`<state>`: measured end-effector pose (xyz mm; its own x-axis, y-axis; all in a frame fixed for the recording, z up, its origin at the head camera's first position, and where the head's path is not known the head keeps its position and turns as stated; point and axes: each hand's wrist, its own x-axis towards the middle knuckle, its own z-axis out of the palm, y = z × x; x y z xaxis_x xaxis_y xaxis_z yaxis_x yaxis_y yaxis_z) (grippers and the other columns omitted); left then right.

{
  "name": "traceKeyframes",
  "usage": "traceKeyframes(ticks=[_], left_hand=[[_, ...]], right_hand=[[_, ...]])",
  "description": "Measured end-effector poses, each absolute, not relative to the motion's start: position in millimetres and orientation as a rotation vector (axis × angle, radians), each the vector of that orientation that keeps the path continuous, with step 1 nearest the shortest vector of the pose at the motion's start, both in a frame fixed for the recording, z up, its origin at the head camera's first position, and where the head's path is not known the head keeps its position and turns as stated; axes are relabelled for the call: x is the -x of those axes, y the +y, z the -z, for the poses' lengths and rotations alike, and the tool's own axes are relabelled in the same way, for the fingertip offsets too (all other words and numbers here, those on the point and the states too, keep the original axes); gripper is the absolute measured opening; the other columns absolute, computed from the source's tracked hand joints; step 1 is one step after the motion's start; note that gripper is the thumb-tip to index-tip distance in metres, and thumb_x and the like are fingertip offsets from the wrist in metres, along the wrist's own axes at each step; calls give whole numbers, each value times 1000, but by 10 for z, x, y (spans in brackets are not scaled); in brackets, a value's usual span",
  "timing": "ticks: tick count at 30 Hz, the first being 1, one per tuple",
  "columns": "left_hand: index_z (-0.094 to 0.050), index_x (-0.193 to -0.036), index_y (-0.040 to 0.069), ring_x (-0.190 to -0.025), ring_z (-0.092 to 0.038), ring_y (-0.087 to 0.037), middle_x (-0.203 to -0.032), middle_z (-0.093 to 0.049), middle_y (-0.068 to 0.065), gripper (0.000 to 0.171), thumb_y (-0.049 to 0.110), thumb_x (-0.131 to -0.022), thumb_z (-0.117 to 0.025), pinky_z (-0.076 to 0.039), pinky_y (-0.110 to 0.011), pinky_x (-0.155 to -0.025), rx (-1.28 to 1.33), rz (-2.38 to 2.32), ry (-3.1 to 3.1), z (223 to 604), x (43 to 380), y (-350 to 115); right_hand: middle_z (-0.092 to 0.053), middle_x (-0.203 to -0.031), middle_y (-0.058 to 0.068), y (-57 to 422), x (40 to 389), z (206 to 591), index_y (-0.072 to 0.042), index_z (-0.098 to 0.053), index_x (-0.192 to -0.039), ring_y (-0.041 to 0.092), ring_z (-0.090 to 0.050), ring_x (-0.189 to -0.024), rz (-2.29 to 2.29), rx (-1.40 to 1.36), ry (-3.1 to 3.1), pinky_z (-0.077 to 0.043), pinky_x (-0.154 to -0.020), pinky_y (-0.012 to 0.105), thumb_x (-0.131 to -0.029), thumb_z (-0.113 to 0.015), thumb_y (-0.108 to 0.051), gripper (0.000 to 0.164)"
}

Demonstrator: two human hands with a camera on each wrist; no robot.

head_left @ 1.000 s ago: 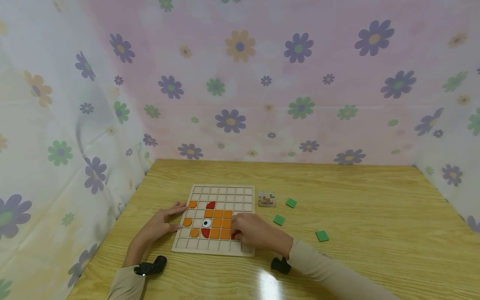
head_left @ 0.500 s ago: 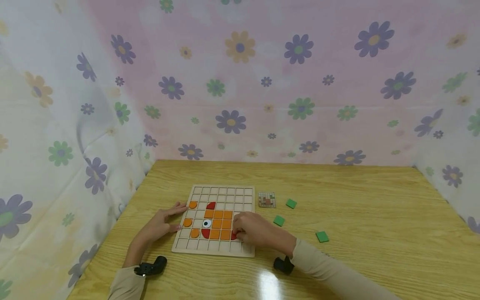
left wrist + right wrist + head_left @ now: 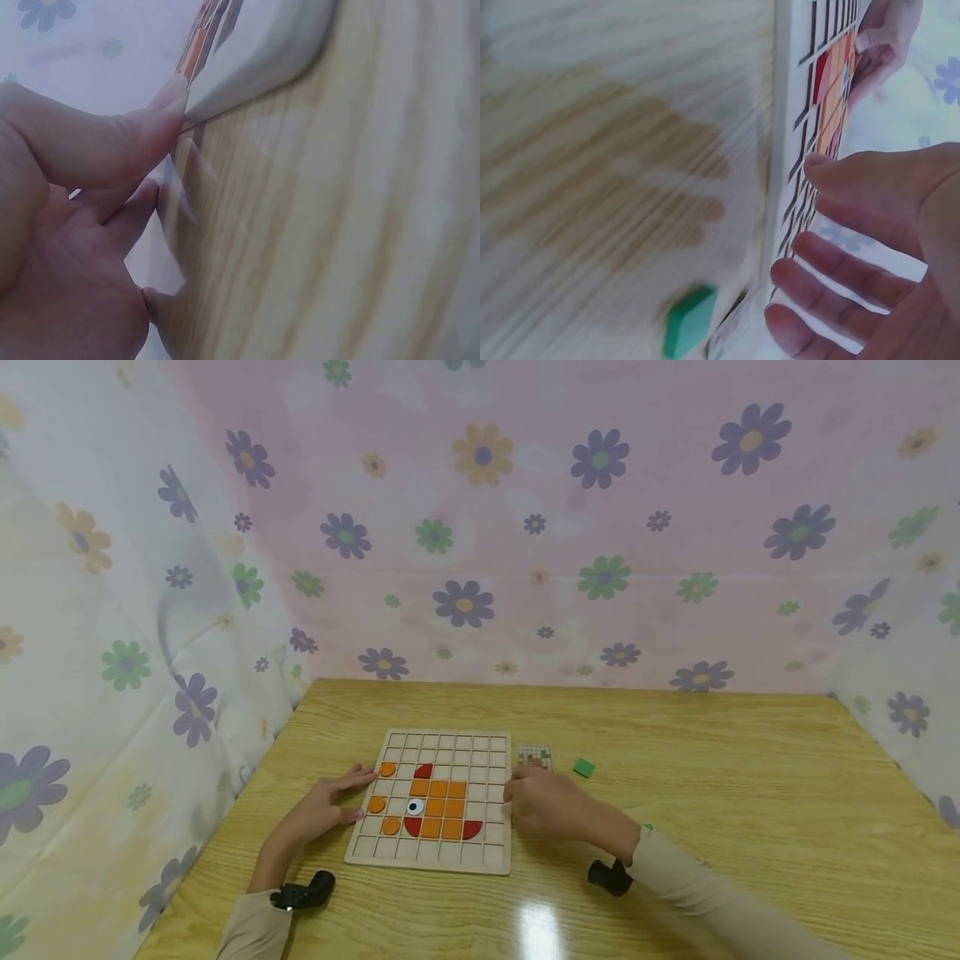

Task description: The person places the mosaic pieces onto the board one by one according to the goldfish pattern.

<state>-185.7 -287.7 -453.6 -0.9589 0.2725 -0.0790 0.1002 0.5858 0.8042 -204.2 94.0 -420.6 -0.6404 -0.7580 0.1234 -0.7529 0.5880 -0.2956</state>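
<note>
A wooden grid board (image 3: 450, 855) lies on the table, holding several orange squares (image 3: 433, 807), orange discs (image 3: 377, 805), red quarter-round pieces (image 3: 472, 830) and a white eye piece (image 3: 415, 807). At its left edge rests my left hand (image 3: 318, 806), thumb and fingertips against the frame. My right hand (image 3: 551, 803) hovers by the board's right edge; in the right wrist view its fingers (image 3: 832, 259) are spread, with nothing between them. A green square tile (image 3: 584, 767) lies beyond that hand, and one green tile (image 3: 690, 321) shows near the fingers in the right wrist view.
A small pattern card (image 3: 535, 755) lies right of the board, partly behind the right hand. Another green tile (image 3: 648, 827) peeks out beside the right sleeve. Flowered cloth (image 3: 525, 568) hangs at the back and sides of the wooden table (image 3: 712, 760).
My right hand has left the red quarter-round piece at the board's lower right, which now shows fully, and moved right past the board's edge. My left hand stays in place.
</note>
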Motion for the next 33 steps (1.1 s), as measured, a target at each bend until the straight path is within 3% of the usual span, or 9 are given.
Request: traceKeyframes(ticks=[5, 8, 13, 19, 25, 33], left_hand=[[-51, -137, 6, -142, -13, -35, -150, -33, -13, 59, 3, -81, -70, -12, -61, -109, -308, -1297, 2625, 4526, 1861, -2870], [-51, -137, 6, -142, -13, -35, -150, -32, -13, 59, 4, -81, -70, -12, -61, -108, -308, -1289, 2621, 4521, 1865, -2861], [-51, -137, 6, -142, -13, -35, -150, -31, -14, 59, 4, -82, -70, -13, -60, -109, -311, -1276, 2624, 4517, 1863, -2859], [-50, -138, 7, -142, -14, -36, -151, -31, -13, 60, 4, -82, -70, -11, -62, -107, -294, -1277, 2621, 4493, 1848, -2858], [-49, -138, 5, -141, -14, -38, -150, -31, -15, 60, 3, -82, -70, -13, -62, -107, -324, -1293, 2611, 4485, 1845, -2866], [-52, -137, 7, -142, -13, -36, -151, -30, -14, 59, 7, -81, -71, -9, -61, -109, -308, -1278, 2618, 4512, 1842, -2879]], right_hand=[[-60, -110, 14, 1159, 2063, 4189, -5, -70, -98, 25, -62, -91, 495, 1267, 2812, -51, -64, 29, -80, -74, -16, 21], [-60, -111, 14, 1287, 2065, 4213, -6, -69, -100, 25, -62, -87, 483, 1191, 2841, -50, -61, 30, -79, -77, -19, 26], [-56, -91, 3, 1430, 2069, 4289, -11, -68, -96, 11, -51, -71, 510, 1071, 2857, -45, -55, 25, -79, -77, -19, 21], [-58, -85, 2, 1461, 2085, 4325, -9, -67, -85, 11, -49, -72, 659, 1110, 2825, -43, -61, 27, -81, -69, -1, 10], [-59, -81, -3, 1431, 2137, 4343, -13, -67, -78, 8, -45, -69, 710, 1122, 2800, -41, -70, 34, -80, -65, 1, 14], [-56, -72, -3, 1340, 2229, 4335, -12, -66, -72, 8, -39, -63, 772, 1214, 2783, -35, -58, 28, -79, -63, 1, 15]])
